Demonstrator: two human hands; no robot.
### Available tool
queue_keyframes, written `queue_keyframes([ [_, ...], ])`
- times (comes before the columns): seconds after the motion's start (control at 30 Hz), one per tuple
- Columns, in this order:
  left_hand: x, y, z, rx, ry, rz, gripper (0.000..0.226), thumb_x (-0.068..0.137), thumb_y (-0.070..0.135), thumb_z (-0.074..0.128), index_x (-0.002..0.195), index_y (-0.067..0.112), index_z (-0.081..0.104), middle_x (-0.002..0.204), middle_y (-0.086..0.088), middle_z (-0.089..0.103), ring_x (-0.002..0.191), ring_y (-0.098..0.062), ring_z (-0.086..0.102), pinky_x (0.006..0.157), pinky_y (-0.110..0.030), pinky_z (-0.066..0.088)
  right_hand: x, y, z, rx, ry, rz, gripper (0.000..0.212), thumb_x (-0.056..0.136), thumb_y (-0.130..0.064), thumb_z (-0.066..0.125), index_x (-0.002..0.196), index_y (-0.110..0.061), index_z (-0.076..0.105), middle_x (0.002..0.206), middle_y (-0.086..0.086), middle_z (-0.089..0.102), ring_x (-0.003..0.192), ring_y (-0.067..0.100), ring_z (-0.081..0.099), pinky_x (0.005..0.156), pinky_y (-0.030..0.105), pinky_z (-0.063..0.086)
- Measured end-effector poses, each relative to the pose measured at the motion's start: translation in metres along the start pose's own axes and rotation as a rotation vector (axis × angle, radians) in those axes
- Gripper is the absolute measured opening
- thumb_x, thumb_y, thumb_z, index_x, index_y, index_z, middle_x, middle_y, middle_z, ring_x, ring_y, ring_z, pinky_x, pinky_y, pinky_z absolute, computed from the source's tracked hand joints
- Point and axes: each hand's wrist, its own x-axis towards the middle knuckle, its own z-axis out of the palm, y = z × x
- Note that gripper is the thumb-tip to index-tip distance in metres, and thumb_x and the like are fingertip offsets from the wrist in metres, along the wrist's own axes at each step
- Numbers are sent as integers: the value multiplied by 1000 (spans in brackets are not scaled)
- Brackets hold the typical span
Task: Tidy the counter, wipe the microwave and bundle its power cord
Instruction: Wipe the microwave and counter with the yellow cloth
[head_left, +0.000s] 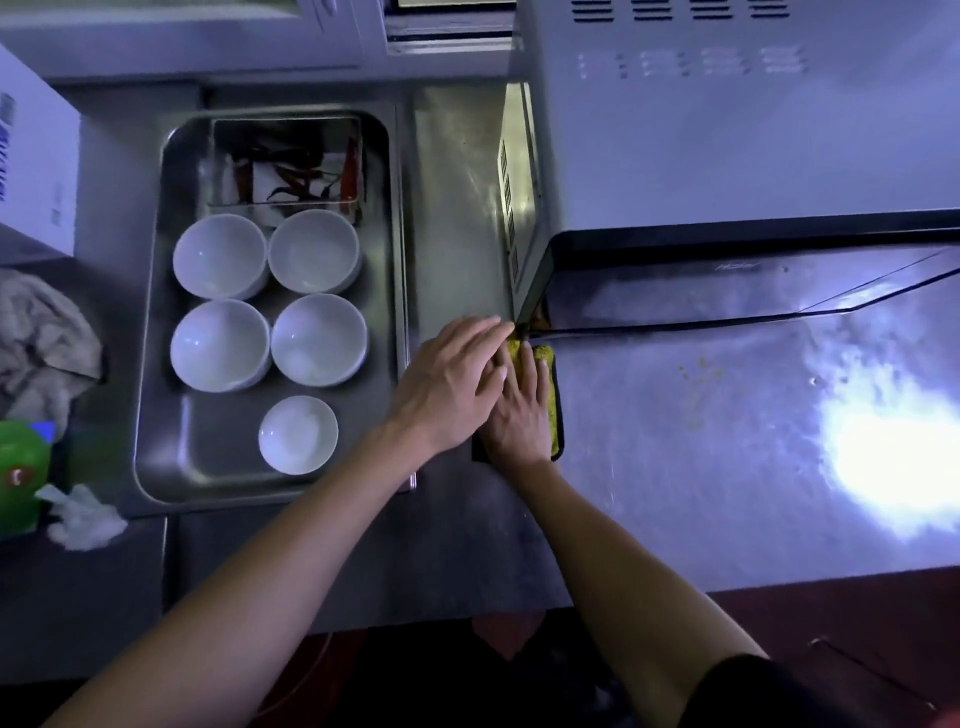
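A white microwave (727, 145) stands at the back right of the steel counter, its front facing me. A folded yellow cloth (551, 405) with a dark edge lies flat on the counter just before the microwave's front left corner. My right hand (517, 415) presses flat on the cloth, fingers spread. My left hand (449, 384) lies partly over the right one, its fingertips touching the cloth's far end by the microwave's corner. No power cord shows.
A steel tray (171, 426) to the left holds several white bowls (221, 345) and a container of red chillies (291, 166). A crumpled grey rag (41, 338), a green bottle (21, 467), a tissue wad (85, 514) and a white box (31, 156) sit further left. Crumbs (701, 374) dot the counter.
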Motion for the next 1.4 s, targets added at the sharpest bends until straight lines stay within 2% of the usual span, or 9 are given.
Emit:
queue_keyframes([
  [0.1, 9, 11, -2, 28, -9, 62, 47, 94, 26, 54, 139, 11, 53, 139, -5, 56, 132, -22, 47, 110, -40, 40, -4, 12, 0, 38, 42, -47, 69, 100, -37, 30, 159, -14, 2, 165, 5, -10, 153, 37, 4, 121, 57, 17],
  [0.17, 16, 20, 0, 45, -23, 85, 47, 93, 25, 55, 137, 10, 55, 135, -6, 58, 128, -23, 50, 108, -40, 42, -6, 27, -2, 35, 36, -100, 68, 100, -39, 26, 158, -14, 2, 164, 5, -8, 153, 34, 5, 122, 56, 14],
  [0.33, 23, 53, 10, 111, -38, 16, 43, 91, 19, 59, 133, 11, 59, 125, -7, 66, 115, -24, 60, 96, -42, 50, -11, 64, -10, 46, 12, -205, 66, 100, -43, 34, 158, -14, 19, 163, 4, 2, 153, 32, 13, 121, 56, 20],
  [0.53, 46, 107, 37, 163, -46, 63, 44, 88, 19, 60, 131, 12, 62, 126, -4, 66, 118, -22, 59, 92, -41, 53, -33, 149, -24, 71, 42, -20, 66, 101, -40, 47, 158, -16, 24, 166, 4, 17, 153, 30, 13, 122, 52, 17],
  [0.73, 91, 174, 70, 194, -103, 53, 49, 90, 23, 58, 138, 14, 54, 140, -3, 55, 131, -21, 48, 101, -44, 47, -41, 227, -48, 38, -11, -3, 66, 100, -45, 37, 159, -18, 19, 167, 3, 13, 154, 30, 8, 122, 53, 14],
  [0.93, 121, 234, 93, 251, -145, 95, 51, 92, 27, 55, 141, 16, 51, 146, -1, 51, 137, -20, 42, 101, -49, 46, -57, 315, -68, 43, 33, 138, 67, 99, -44, 32, 159, -18, 19, 167, 4, 13, 154, 30, 8, 123, 53, 12],
  [1.07, 144, 275, 96, 277, -108, 214, 50, 92, 25, 55, 142, 16, 51, 146, -1, 50, 138, -19, 41, 102, -46, 46, -63, 370, -83, 24, 48, 244, 67, 99, -42, 31, 159, -19, 16, 167, 3, 8, 154, 29, 4, 123, 53, 10],
  [1.3, 190, 327, 75, 289, 63, 605, 41, 92, 14, 56, 133, 9, 60, 140, -7, 56, 139, -25, 43, 105, -43, 43, -67, 421, -98, 41, 81, 365, 68, 96, -43, 26, 159, -19, 17, 168, 3, 7, 154, 29, 5, 123, 53, 9],
  [1.4, 210, 327, 61, 395, 98, 621, 45, 91, 17, 56, 136, 11, 57, 145, -7, 52, 141, -25, 39, 107, -39, 39, -63, 416, -94, 20, 90, 414, 68, 97, -44, 21, 159, -19, 16, 168, 2, 6, 154, 29, 3, 123, 53, 8],
])
